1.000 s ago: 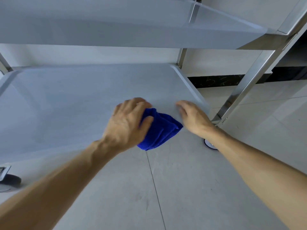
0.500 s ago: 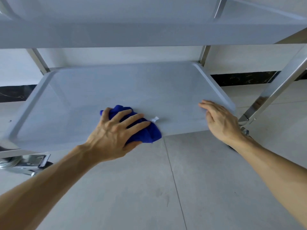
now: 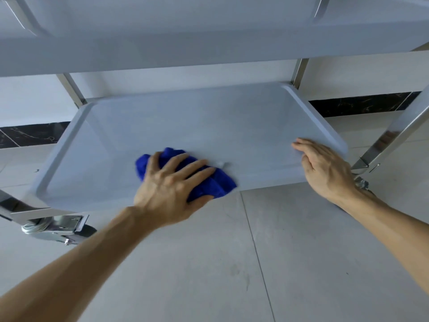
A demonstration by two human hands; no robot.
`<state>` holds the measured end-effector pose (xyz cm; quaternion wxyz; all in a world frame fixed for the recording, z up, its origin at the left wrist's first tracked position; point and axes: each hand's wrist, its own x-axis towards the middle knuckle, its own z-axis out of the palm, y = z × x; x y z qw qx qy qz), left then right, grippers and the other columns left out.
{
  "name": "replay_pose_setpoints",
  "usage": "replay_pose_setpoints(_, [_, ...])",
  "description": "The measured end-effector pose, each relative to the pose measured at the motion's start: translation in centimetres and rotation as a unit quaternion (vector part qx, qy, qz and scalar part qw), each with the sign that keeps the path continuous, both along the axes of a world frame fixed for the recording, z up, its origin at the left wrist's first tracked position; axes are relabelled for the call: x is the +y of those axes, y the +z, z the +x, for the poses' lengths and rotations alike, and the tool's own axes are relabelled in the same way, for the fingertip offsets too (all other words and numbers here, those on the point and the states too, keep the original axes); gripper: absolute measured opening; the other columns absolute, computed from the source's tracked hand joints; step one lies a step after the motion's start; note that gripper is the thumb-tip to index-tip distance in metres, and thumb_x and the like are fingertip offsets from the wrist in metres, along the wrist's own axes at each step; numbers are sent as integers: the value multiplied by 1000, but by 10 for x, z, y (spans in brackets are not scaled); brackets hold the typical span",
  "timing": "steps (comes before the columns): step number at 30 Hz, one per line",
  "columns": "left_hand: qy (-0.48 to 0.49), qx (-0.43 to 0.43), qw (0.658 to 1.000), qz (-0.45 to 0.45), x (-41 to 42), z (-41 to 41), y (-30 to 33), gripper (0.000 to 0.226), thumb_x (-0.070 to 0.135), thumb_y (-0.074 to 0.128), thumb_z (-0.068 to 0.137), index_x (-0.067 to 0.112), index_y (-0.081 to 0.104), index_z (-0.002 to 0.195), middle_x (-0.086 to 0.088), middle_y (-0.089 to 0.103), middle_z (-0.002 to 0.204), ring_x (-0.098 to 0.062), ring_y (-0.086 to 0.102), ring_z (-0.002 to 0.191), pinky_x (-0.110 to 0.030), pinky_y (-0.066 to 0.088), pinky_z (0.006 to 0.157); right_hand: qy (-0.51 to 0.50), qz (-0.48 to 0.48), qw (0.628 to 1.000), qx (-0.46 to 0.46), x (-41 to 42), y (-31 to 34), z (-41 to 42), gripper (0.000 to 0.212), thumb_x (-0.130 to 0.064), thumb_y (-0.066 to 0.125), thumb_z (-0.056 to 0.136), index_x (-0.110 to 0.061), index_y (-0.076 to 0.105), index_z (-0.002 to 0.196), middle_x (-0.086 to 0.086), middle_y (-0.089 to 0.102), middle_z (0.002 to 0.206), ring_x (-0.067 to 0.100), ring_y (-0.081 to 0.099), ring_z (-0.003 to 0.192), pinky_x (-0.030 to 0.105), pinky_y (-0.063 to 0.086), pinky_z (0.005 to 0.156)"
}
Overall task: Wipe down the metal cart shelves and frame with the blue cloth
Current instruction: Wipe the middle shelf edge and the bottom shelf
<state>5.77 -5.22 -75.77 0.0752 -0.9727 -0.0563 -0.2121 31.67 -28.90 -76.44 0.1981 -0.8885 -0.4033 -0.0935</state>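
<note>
The metal cart's bottom shelf (image 3: 209,117) is a shallow grey tray with raised edges. A bunched blue cloth (image 3: 216,184) lies on the shelf near its front edge. My left hand (image 3: 169,184) presses flat on top of the cloth, fingers spread. My right hand (image 3: 322,168) rests on the shelf's front right corner, fingers together, holding nothing. Shiny steel frame legs (image 3: 394,135) rise at the corners. Another shelf (image 3: 209,38) spans the top of the view.
A caster wheel with a brake (image 3: 58,228) sits under the front left corner; another caster (image 3: 361,183) shows behind my right wrist. Grey floor tiles (image 3: 232,263) lie in front. A white wall with a dark baseboard (image 3: 359,103) stands behind the cart.
My left hand slid the cloth from the shelf's front right edge leftward onto the shelf middle. My right hand stays at the front right corner. The view shifted left.
</note>
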Motion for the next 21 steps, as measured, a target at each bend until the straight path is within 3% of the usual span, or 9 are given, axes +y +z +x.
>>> replay_pose_setpoints(7, [-19, 82, 996, 1, -67, 83, 7, 54, 57, 45, 92, 33, 45, 140, 11, 47, 146, -30, 47, 128, -61, 34, 95, 5, -10, 999, 32, -5, 2, 4, 41, -7, 37, 102, -13, 55, 139, -3, 47, 150, 14, 41, 140, 19, 24, 109])
replay_pose_setpoints(15, [-66, 40, 997, -5, -31, 29, 7, 51, 60, 45, 93, 33, 55, 136, 11, 54, 142, -25, 50, 130, -53, 40, 90, -18, -11, 999, 47, -30, 7, 0, 43, -10, 37, 101, -22, 56, 138, -12, 45, 151, 6, 38, 139, 16, 24, 106])
replay_pose_setpoints(21, [-43, 67, 997, -19, -6, -16, 12, 51, 62, 39, 95, 34, 56, 135, 14, 52, 144, -21, 46, 136, -52, 38, 96, -13, -25, 997, 69, -54, 13, 3, 43, -8, 37, 101, -20, 55, 139, -10, 44, 152, 11, 39, 141, 21, 25, 110])
